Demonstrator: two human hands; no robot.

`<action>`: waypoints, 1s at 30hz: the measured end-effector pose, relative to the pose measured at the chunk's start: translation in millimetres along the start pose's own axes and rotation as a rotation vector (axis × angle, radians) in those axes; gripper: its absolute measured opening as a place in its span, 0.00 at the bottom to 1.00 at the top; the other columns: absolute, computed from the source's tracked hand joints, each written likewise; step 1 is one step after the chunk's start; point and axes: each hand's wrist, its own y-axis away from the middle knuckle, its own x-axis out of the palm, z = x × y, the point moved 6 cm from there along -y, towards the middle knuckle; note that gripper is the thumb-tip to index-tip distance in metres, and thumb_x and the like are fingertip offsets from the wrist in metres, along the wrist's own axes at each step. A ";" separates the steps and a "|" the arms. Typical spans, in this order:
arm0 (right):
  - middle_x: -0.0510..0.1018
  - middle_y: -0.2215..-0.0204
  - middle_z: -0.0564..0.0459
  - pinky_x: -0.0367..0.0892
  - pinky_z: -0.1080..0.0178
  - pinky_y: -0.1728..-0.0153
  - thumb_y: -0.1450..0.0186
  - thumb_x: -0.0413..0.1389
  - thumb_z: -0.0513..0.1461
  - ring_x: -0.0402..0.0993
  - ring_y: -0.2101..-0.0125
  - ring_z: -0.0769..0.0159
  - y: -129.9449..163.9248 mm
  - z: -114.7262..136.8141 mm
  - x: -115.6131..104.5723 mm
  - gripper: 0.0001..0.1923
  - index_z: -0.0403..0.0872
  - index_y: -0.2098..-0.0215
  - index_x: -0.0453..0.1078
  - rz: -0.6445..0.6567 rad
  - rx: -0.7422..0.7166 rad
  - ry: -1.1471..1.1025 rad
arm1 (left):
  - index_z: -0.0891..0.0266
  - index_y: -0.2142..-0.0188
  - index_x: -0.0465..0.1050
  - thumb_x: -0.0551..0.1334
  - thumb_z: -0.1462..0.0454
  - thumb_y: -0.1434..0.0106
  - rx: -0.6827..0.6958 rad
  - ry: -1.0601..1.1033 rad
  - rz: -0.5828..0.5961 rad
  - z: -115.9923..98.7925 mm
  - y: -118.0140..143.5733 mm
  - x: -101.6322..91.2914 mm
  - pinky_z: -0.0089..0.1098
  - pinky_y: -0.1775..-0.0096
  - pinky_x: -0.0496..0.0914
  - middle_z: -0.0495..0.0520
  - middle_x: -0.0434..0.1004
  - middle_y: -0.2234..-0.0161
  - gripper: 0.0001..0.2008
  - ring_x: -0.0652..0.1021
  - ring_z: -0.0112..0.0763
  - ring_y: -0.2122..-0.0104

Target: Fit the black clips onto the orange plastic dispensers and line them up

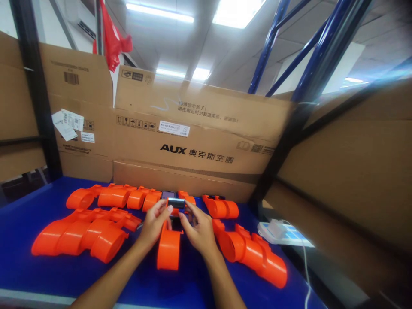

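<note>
Both hands hold up one orange tape dispenser [168, 252] near the middle of the blue table. Its wide rounded body points toward me, and at its upper end sits a dark strip [176, 203] with a pale toothed edge. My left hand [156, 221] is closed on the dispenser's left side, the thumb at the strip's left end. From the right, my right hand [200, 228] grips it with bent fingers at the strip's other end; some fingertips are hidden behind it.
Orange dispensers stand in rows at left [74, 234], back left [112, 197], back right [222, 209] and right [254, 253]. Behind the table [138, 283] rises a cardboard wall [199, 171]. A white power strip [286, 234] with a cable lies at right, beyond a dark post [277, 159].
</note>
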 end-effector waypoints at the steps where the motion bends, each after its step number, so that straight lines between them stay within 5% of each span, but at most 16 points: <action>1: 0.80 0.68 0.49 0.72 0.63 0.68 0.33 0.56 0.43 0.74 0.73 0.64 1.0 0.3 0.6 0.23 0.47 0.41 0.69 -0.011 -0.017 0.013 | 0.63 0.56 0.71 0.65 0.50 0.39 -0.009 -0.008 0.017 0.1 0.8 2.0 0.25 0.79 0.61 0.44 0.70 0.83 0.21 0.70 0.25 0.85; 14: 0.77 0.74 0.50 0.68 0.63 0.74 0.32 0.54 0.39 0.70 0.76 0.64 9.9 4.5 8.8 0.19 0.43 0.44 0.73 -0.014 -0.221 0.158 | 0.64 0.66 0.72 0.66 0.50 0.40 -0.096 -0.043 0.044 13.7 0.7 0.4 0.25 0.82 0.53 0.41 0.62 0.87 0.18 0.61 0.20 0.88; 30: 0.76 0.77 0.51 0.70 0.63 0.74 0.31 0.52 0.40 0.71 0.76 0.64 8.1 4.3 9.5 0.20 0.44 0.44 0.73 0.042 -0.191 0.154 | 0.65 0.68 0.74 0.68 0.50 0.43 -0.134 -0.002 0.046 16.0 -2.5 -2.9 0.25 0.84 0.54 0.43 0.64 0.88 0.19 0.64 0.21 0.90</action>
